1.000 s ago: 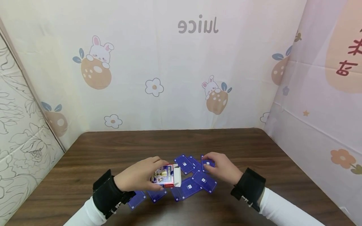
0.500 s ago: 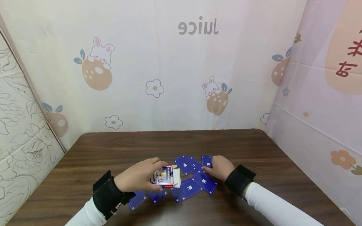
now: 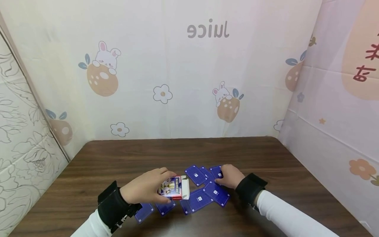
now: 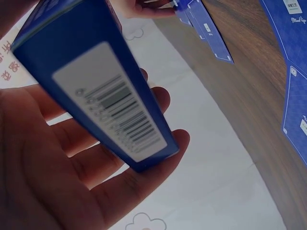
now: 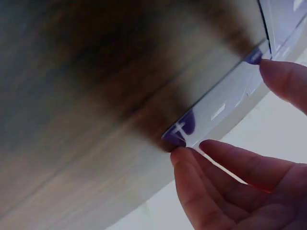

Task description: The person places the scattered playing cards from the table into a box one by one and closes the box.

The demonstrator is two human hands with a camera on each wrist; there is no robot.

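Observation:
My left hand (image 3: 146, 186) grips a small card box (image 3: 171, 188) just above the table, thumb on the near side, fingers on the far side. The box's white end flap (image 3: 185, 188) stands open toward the right. In the left wrist view, a barcode shows on the blue side of the box (image 4: 86, 67), with several fingers curled round it. My right hand (image 3: 232, 176) pinches a blue card (image 3: 216, 171) by its edge on the table. The right wrist view shows thumb and fingertips at two corners of that glossy card (image 5: 211, 108).
Several blue cards lie face-alike around the hands: an overlapping group with one card (image 3: 216, 193) near the right hand, another card (image 3: 195, 174) farther back, and a card (image 3: 144, 212) by the left wrist. A printed cloth (image 3: 189, 82) hangs behind the brown wooden table (image 3: 183, 149).
My right hand has closed in on the far-right card, its fingers now at the card's edge, and the card has turned slightly. The left hand keeps its grip on the box.

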